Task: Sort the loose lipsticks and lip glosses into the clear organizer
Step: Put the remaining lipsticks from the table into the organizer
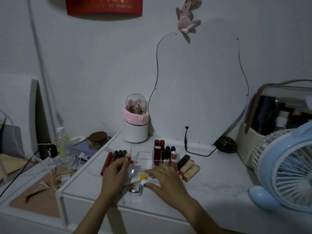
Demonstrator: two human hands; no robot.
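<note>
Centrally on my bench point(211, 186) sits the clear organizer point(143, 157), red and dark lipsticks point(159, 149) upright in its right compartments. My left hand point(116, 173) lies spread over lip glosses point(116, 155) beside it; my right hand point(166, 180) seems loosely open, fingertips on a white-capped tube point(145, 181), though dim light blurs it.

Body in view: two bare forearms and hands only, no sleeves, no watch or bracelets at either wrist. left hand point(116, 171): red polish visible on one nail point(129, 159), other nails too dim to tell. right hand point(166, 180): thin plain band ring point(162, 169) on one finger, metal tone looks gold-ish in the low light. Nails on that hand not readable. No gloves, no markings seen on either arm
</note>
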